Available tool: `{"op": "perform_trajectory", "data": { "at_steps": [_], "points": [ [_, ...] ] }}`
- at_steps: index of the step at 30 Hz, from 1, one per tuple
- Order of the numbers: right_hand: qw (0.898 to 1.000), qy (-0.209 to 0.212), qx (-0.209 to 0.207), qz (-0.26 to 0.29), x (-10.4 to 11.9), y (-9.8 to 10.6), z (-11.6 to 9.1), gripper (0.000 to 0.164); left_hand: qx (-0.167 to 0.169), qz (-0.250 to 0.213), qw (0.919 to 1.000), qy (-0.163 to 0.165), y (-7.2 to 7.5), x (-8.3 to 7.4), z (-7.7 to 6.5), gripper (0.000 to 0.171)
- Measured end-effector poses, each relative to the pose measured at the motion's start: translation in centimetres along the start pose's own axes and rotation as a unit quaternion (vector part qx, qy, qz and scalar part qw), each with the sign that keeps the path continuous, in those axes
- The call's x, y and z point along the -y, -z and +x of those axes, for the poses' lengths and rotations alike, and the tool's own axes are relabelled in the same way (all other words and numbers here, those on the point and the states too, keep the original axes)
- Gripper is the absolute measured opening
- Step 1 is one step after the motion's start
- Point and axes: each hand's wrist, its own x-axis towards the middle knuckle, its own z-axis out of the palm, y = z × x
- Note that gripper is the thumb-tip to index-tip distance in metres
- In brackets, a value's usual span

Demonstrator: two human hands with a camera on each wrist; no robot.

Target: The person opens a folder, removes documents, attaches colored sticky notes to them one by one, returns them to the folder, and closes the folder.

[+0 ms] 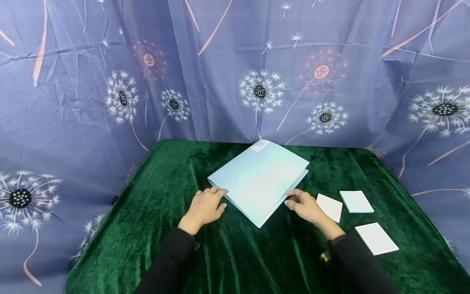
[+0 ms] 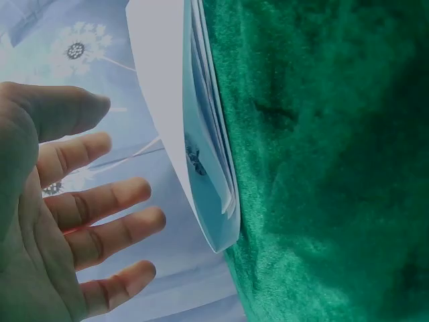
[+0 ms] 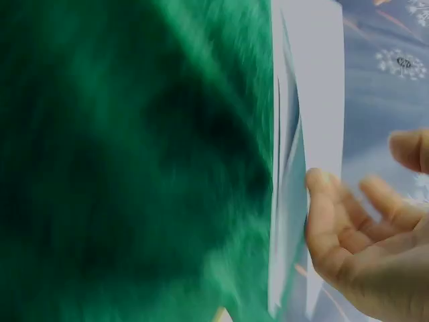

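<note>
A light blue file folder [image 1: 260, 179] lies at an angle on the table, its cover slightly raised over the sheets inside. My left hand [image 1: 206, 206] is at the folder's left edge, with fingers spread and fairly straight in the left wrist view. A small dark metal part [image 2: 196, 161] shows inside the folder near its spine. At the opposite edge is my right hand [image 1: 307, 207]. Its fingertips touch the cover's edge in the right wrist view, the fingers loosely bent and the thumb well apart from them.
Right of my right hand lie three flat white squares: one nearest the hand [image 1: 329, 207], one farther back [image 1: 357, 201] and one nearer me [image 1: 377, 239]. Dark green velvety cloth [image 1: 154, 241] covers the table. A dandelion-patterned curtain [image 1: 220, 81] hangs behind it.
</note>
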Motion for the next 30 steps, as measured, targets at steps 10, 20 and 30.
{"op": "perform_trajectory", "data": {
  "at_steps": [10,20,30],
  "points": [
    [0.928,-0.191,0.051,0.315,0.3,-1.3,1.7,0.067,-0.002,0.007,1.0,-0.004,-0.7,0.1,-0.3,0.042],
    [0.902,-0.267,-0.013,0.34,1.2,-2.1,3.5,0.073,0.024,-0.006,0.9996,0.01,-0.7,0.4,-0.6,0.041],
    [0.941,-0.267,-0.062,0.2,1.6,-2.0,5.4,0.079,0.03,-0.003,0.9994,0.015,-1.0,0.6,-0.6,0.041]
  ]
}}
